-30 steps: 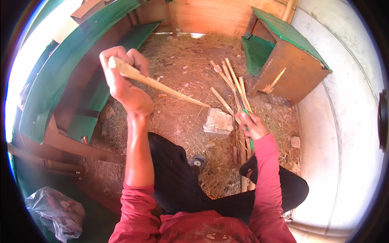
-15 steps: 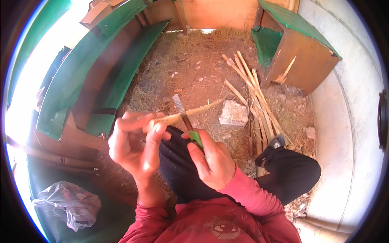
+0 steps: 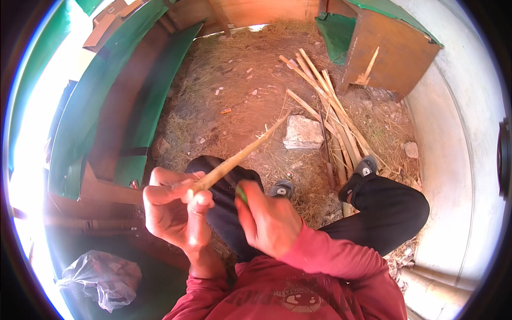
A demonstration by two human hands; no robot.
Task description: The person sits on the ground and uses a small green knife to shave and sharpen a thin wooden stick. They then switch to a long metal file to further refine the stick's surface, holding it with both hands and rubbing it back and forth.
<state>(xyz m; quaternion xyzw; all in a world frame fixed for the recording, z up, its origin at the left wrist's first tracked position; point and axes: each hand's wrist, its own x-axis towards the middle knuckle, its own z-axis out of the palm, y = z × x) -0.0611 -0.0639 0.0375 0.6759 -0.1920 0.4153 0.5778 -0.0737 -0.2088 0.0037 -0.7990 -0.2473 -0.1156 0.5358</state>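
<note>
My left hand (image 3: 178, 216) pinches the near end of a pale, peeled wooden stick (image 3: 234, 158) between thumb and fingers. The stick slants up and away to the right, its thin far end over the dirt floor, with a small sliver curling from it. My right hand (image 3: 272, 221) is closed around a green-handled knife (image 3: 242, 194), just below the stick and in front of my left knee. Only a bit of the green handle shows; the blade cannot be made out. The right hand is somewhat blurred.
Several long wooden sticks (image 3: 341, 120) lie piled on the floor beside a pale stone block (image 3: 303, 132). A long dark tool (image 3: 326, 154) lies between them. Green-topped benches (image 3: 154, 101) line the left; a wooden cabinet (image 3: 392, 58) stands far right. A clear plastic bag (image 3: 104, 277) sits lower left.
The stick has tilted to point more away from me. My right hand has drawn the knife down and nearer, off the stick, and its blade has gone from sight. The whole view has shifted slightly.
</note>
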